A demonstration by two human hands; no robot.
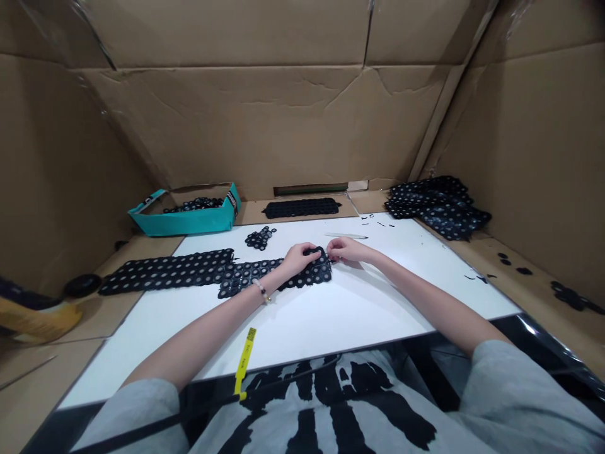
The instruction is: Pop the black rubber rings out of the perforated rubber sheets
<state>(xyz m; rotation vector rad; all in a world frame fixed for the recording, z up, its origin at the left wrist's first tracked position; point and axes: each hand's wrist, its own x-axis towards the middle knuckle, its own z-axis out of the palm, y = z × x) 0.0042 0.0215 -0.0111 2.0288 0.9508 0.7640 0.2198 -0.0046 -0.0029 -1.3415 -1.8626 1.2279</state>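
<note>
A black sheet of punched rings [246,275] lies across the white board [331,315]. My left hand [299,257] rests on its right end with fingers curled onto the material. My right hand [344,250] pinches the sheet's right edge, fingers pressed together. A longer black ring sheet [165,271] stretches to the left, partly off the board. A small loose cluster of rings [259,237] sits just behind my left hand.
A teal tray [189,217] with black rings stands at the back left. Another ring sheet [302,207] lies at the back centre, and a stack of sheets [437,205] at the back right. A thin white tool [345,236] lies behind my hands. Cardboard walls enclose the bench.
</note>
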